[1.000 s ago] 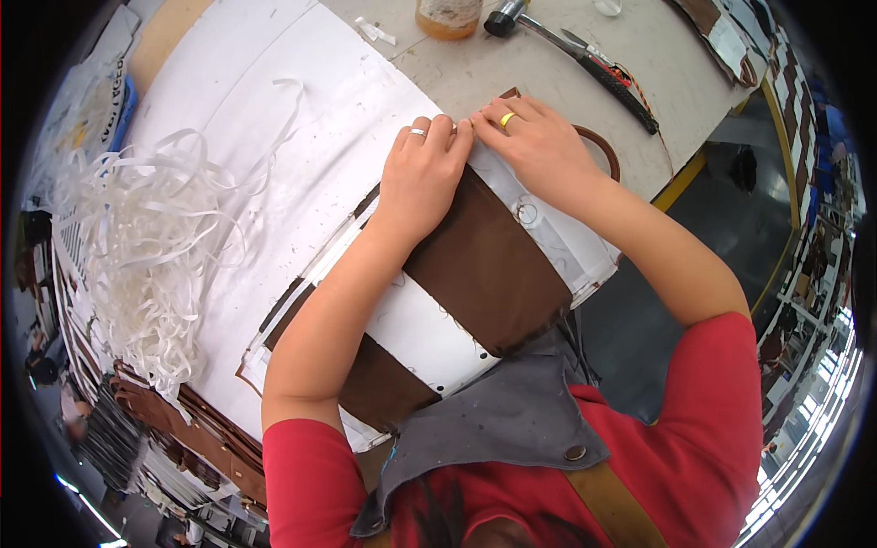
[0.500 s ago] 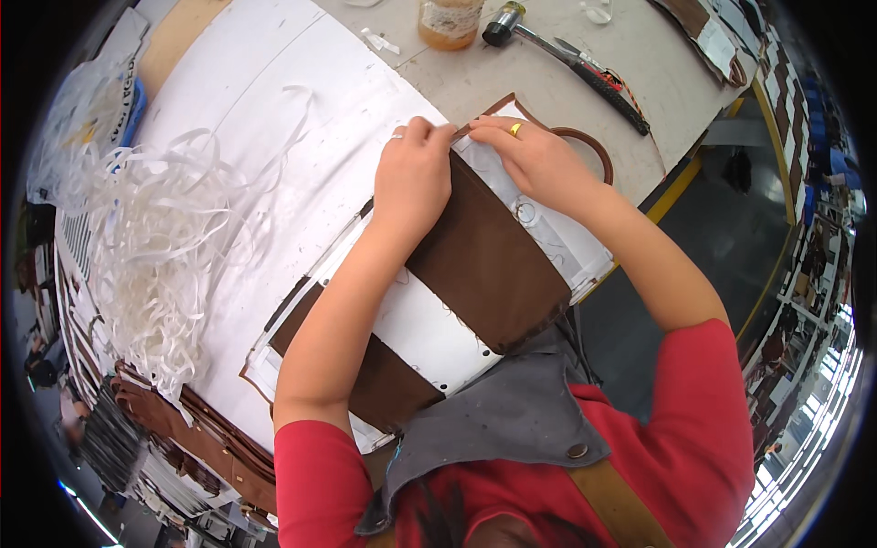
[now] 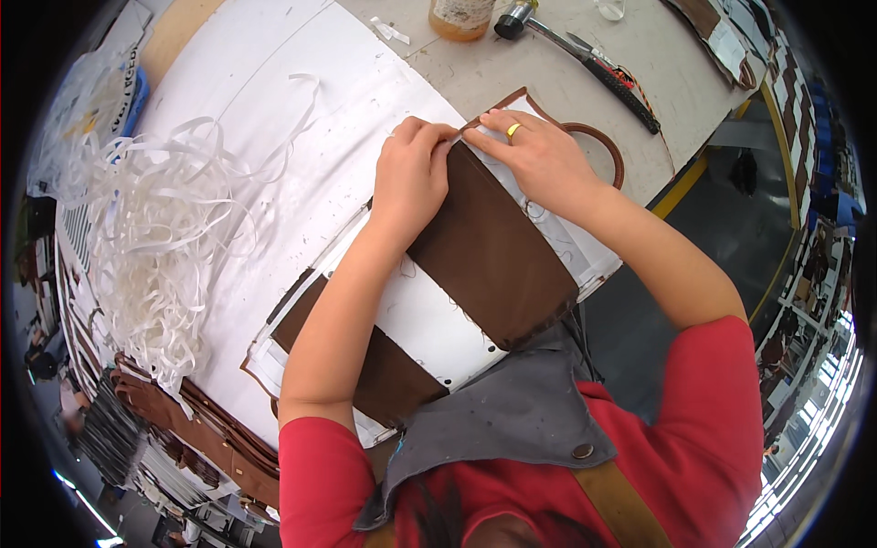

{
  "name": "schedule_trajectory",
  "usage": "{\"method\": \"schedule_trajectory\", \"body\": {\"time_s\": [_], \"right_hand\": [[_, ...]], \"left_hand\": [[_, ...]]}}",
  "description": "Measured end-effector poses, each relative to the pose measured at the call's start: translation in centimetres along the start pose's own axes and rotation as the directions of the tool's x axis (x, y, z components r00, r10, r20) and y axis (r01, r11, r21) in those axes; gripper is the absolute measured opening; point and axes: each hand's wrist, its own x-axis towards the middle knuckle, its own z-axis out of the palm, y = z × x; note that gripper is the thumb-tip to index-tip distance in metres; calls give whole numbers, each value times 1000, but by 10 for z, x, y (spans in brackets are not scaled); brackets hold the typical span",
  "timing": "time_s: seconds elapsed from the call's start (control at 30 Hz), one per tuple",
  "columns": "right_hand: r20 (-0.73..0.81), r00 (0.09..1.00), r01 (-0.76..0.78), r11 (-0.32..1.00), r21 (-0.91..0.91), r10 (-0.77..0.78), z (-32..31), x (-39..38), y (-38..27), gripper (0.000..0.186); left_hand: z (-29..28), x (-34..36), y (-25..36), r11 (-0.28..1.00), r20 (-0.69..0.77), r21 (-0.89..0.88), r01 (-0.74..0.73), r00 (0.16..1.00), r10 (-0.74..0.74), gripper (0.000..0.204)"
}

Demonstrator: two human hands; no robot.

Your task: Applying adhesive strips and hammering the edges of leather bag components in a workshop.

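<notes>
A bag panel [image 3: 493, 247] of brown and white bands lies aslant on the table before me, its near edge against my grey apron [image 3: 512, 411]. It has frayed thread ends and a few dark rivets along the near side. My left hand [image 3: 413, 178] pinches the panel's far edge, thumb and fingers together. Close beside it, my right hand [image 3: 539, 160], with a gold ring, presses its fingertips on the same brown-trimmed edge. Between the two hands the fingertips nearly meet. A brown looped handle [image 3: 603, 151] sticks out past my right hand.
Tangled white strips [image 3: 164, 247] are heaped at the left, near a clear plastic bag [image 3: 82, 128]. Beyond the panel are a hammer [image 3: 585, 59] and a jar of amber stuff [image 3: 461, 16]. Brown leather pieces [image 3: 201, 420] are stacked at the lower left. The table edge runs along the right.
The whole view has shifted slightly. Both hands stay at the panel's far edge, with the fingers only a little rearranged; the right fingertips now lie flatter along the trim.
</notes>
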Motion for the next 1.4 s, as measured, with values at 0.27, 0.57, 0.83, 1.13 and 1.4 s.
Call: {"method": "schedule_trajectory", "body": {"time_s": [0.27,0.57,0.83,1.13,1.4], "right_hand": [[139,983,-122,992,0,121,-6,6,-4,39],[-6,992,-123,978,172,125,-1,14,3,32],[-7,998,-63,964,259,67,4,3,-8,38],[-27,1000,15,1000,-24,-15,5,7,-19,38],[82,985,-161,978,133,151,0,5,-11,40]], "left_hand": [[-4,-4,-9,851,108,293,-436,899,424,30],[-5,-6,-9,830,121,355,-429,902,415,22],[-8,-4,-4,995,-2,94,-14,1000,15,12],[-9,-3,4,987,30,1,159,987,-159,7],[-16,-15,-13,979,42,17,-203,979,202,22]]}}
